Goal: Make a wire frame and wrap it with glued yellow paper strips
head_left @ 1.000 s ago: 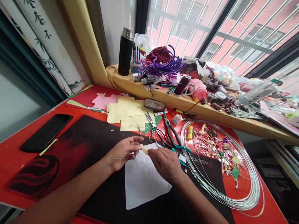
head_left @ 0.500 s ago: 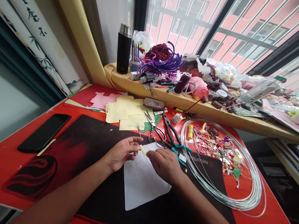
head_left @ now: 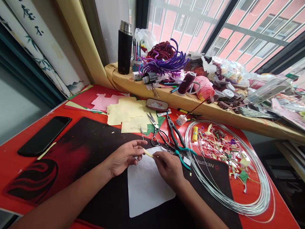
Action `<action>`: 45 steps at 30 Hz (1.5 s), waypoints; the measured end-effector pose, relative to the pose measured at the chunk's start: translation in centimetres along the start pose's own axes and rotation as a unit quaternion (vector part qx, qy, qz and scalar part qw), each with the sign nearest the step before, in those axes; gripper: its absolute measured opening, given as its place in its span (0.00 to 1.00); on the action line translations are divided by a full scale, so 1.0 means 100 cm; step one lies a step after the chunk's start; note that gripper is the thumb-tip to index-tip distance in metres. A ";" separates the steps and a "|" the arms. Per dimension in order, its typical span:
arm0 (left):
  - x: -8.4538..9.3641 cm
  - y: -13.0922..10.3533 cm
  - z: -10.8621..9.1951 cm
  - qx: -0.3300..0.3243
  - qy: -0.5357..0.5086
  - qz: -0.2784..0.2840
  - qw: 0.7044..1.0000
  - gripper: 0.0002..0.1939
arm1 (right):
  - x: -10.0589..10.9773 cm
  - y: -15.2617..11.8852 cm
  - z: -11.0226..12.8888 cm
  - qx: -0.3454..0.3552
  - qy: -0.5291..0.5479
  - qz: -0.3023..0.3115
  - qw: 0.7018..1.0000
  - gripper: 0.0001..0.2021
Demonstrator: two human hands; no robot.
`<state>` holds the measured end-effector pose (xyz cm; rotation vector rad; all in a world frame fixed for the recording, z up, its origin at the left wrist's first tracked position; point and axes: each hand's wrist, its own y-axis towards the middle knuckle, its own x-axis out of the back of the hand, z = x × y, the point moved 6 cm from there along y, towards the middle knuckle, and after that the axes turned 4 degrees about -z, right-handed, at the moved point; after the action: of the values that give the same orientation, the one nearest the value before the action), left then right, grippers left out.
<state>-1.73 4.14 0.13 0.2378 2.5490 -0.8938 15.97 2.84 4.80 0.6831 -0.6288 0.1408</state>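
Between my two hands is a small strip of pale yellow paper (head_left: 148,153). My left hand (head_left: 125,156) pinches its left end between thumb and fingertips. The right end is gripped by the closed fingers of my right hand (head_left: 168,166). Below them a white sheet of paper (head_left: 149,190) lies on the black desk mat (head_left: 105,197). Just beyond my hands are scissors (head_left: 156,128), a small twisted wire piece (head_left: 141,132) and pliers with teal handles (head_left: 178,143).
Yellow paper sheets (head_left: 119,113) lie behind the mat, a black phone (head_left: 45,135) at left. On the right, a coil of silver wire (head_left: 200,179) rings coloured scraps (head_left: 228,152) and a glue stick (head_left: 194,133). A black flask (head_left: 124,51) and purple pipe cleaners (head_left: 166,65) crowd the windowsill.
My right hand has shifted slightly right, away from my left. The yellow paper strip now stretches longer and flatter between the hands. My left hand has barely moved.
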 end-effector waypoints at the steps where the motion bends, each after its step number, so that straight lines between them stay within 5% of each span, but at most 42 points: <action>1: -0.001 0.000 0.000 0.001 0.004 0.007 1.000 0.28 | 0.001 -0.001 -0.003 -0.020 0.011 -0.008 1.000 0.06; 5: 0.000 -0.001 -0.005 -0.018 0.033 0.010 0.999 0.31 | 0.005 -0.006 -0.015 -0.115 0.035 -0.046 0.992 0.05; 10: 0.017 0.004 -0.025 -0.116 0.044 -0.071 0.990 0.22 | 0.007 -0.019 -0.031 -0.196 0.077 -0.092 0.973 0.06; 15: 0.049 0.011 -0.047 -0.250 0.082 -0.175 0.949 0.31 | 0.000 -0.028 -0.047 -0.263 0.126 -0.094 0.952 0.10; 20: 0.068 0.013 -0.057 -0.292 0.160 -0.244 0.911 0.25 | -0.002 -0.031 -0.054 -0.312 0.179 -0.095 0.928 0.12; 24: 0.057 0.011 -0.071 -0.339 0.337 -0.261 0.839 0.16 | -0.004 -0.033 -0.058 -0.328 0.203 -0.089 0.918 0.13; 28: 0.032 0.024 -0.085 -0.352 0.530 -0.248 0.730 0.16 | -0.008 -0.034 -0.062 -0.331 0.219 -0.080 0.914 0.13; 32: 0.015 0.052 -0.096 -0.300 0.663 -0.241 0.642 0.18 | -0.009 -0.032 -0.063 -0.328 0.227 -0.080 0.914 0.13; 39: 0.009 0.080 -0.097 -0.228 0.737 -0.251 0.585 0.20 | -0.007 -0.030 -0.060 -0.315 0.226 -0.075 0.919 0.12; 45: 0.012 0.084 -0.090 -0.211 0.734 -0.258 0.591 0.16 | -0.007 -0.029 -0.060 -0.313 0.220 -0.066 0.922 0.12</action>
<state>-3.32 16.39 1.24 0.0305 4.4615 0.0659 19.28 4.37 -0.79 0.0586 -0.1651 -0.0366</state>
